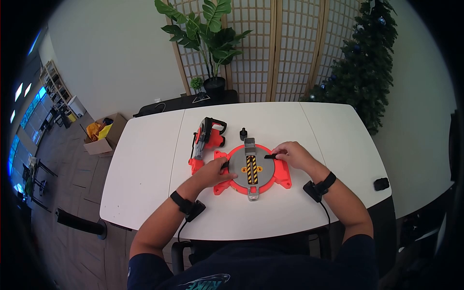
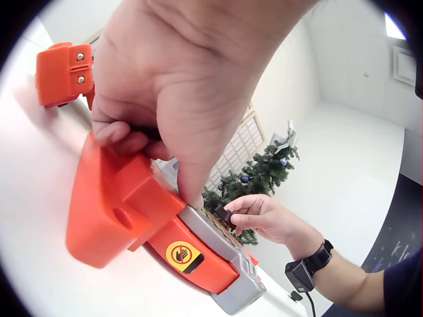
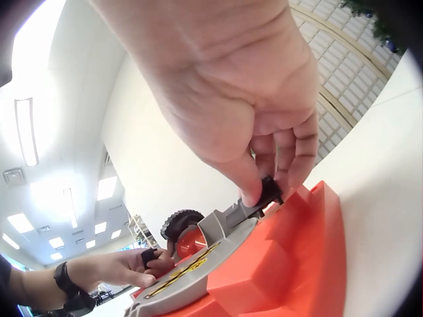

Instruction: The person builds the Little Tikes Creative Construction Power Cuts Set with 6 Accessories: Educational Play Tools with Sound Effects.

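Note:
A toy saw base [image 1: 283, 178] in red plastic, with a round grey turntable [image 1: 239, 162] and a black-and-yellow striped strip [image 1: 252, 169], lies in front of the person. At the turntable's right edge, the right hand [image 1: 296, 155] pinches a small black plastic piece [image 3: 269, 192] between thumb and fingers. The left hand [image 1: 212, 174] is at the base's left side, its thumb reaching over the turntable's edge. Another small black piece [image 3: 149, 257] shows in the left hand's curled fingers, mostly hidden by them.
Left of the base stands the red, black and grey toy saw head [image 1: 210, 136]. A small black part [image 1: 243, 133] stands behind the turntable. A black object [image 1: 381, 184] lies at the right edge of the white table [image 1: 145, 159].

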### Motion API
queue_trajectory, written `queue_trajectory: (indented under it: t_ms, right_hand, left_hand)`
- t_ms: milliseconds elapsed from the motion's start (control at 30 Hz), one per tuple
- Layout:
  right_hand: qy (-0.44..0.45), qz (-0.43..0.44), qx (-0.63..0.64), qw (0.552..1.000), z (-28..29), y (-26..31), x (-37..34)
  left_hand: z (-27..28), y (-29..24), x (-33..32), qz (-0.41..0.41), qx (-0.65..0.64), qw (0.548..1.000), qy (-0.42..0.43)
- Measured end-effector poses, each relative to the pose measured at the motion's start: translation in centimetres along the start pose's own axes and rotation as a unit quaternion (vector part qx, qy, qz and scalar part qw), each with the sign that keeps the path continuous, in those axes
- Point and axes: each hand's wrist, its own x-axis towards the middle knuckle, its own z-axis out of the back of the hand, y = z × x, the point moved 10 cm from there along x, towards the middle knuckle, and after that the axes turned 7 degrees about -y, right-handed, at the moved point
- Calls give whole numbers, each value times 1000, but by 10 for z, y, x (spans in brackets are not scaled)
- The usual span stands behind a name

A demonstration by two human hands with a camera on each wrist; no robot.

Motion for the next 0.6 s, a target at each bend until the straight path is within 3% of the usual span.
queue_trajectory:
  t_ms: [167, 500, 600]
  right_hand:
    - [-22, 45, -8, 999, 3, 8, 0]
    - [-29, 57, -27, 998, 2, 16, -3]
    - [-30, 52, -32, 998, 2, 16, -3]
  left_hand:
    - [0, -2, -1, -8, -5, 1000, 16]
    - [-3, 1, -2, -7, 10, 999, 53]
    - [-3, 6, -1, -25, 2, 999, 28]
